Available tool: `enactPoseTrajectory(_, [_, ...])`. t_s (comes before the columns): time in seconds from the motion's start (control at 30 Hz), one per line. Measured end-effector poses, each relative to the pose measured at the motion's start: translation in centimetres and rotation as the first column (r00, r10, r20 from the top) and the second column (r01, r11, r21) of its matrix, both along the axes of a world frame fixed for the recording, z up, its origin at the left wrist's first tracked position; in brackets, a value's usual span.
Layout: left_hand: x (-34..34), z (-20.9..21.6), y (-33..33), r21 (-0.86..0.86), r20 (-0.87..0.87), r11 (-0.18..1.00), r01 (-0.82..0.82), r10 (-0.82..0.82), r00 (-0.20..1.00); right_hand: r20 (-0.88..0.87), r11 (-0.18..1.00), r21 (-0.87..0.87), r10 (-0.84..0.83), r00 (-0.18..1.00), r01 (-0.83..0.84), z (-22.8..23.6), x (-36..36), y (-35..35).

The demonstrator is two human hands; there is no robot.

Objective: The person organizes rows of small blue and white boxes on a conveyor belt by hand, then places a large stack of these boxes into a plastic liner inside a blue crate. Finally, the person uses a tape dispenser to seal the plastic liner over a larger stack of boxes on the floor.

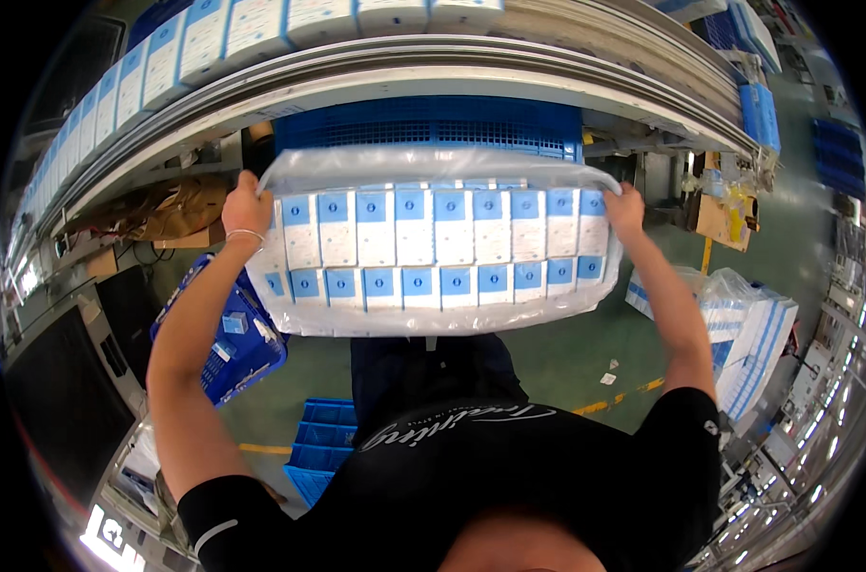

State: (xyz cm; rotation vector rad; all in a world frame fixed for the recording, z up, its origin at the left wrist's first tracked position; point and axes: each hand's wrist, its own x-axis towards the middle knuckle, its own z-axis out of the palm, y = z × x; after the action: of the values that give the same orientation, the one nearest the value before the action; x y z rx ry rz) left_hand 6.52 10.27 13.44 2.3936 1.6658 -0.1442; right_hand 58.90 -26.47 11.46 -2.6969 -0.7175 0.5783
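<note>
Clear plastic bag (395, 164) of blue-and-white boxes (434, 238) spans the gap between hands, long axis left to right. Left hand (248, 207) and right hand (625, 214) clench opposite ends of its rim; neither is nearer.

Conveyor frame (433, 80), obstacle beyond the bag (433, 322).

From the wearer's head, the fisheye view looks steeply down and slightly forward: black shirt (547, 467) close at lower centre, plastic bag (423, 322) near mid-frame, metal rail (452, 52) farther off, bowing across the top.
</note>
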Motion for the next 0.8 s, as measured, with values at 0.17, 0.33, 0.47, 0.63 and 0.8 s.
enactPoseTrajectory(0.17, [-8.3,3.1,-1.2,0.102,0.584,0.961,-0.259,0.152,0.797,0.496,0.989,-0.015,0.134,0.858,-0.147,7.3,-1.5,-2.5])
enactPoseTrajectory(0.33, [-15.4,5.9,-4.9,-0.457,0.375,0.865,-0.207,0.398,0.837,0.356,0.967,0.201,0.075,0.931,-0.154,7.6,-5.1,-9.5])
enactPoseTrajectory(0.47, [-14.5,5.8,-13.5,-0.817,0.402,0.553,-0.161,0.749,0.527,-0.239,0.961,0.177,-0.166,0.957,0.211,9.8,-11.0,-14.1])
enactPoseTrajectory(0.63, [-13.0,5.5,-15.6,-0.84,0.499,0.513,-0.174,0.858,0.12,0.256,0.992,-0.07,-0.081,0.963,0.102,9.2,-9.8,-15.0])
enactPoseTrajectory(0.8, [-14.4,8.8,-16.1,-0.702,0.557,0.672,-0.235,0.724,0.408,0.055,0.771,0.419,0.505,0.862,-0.479,14.5,-27.9,7.3])
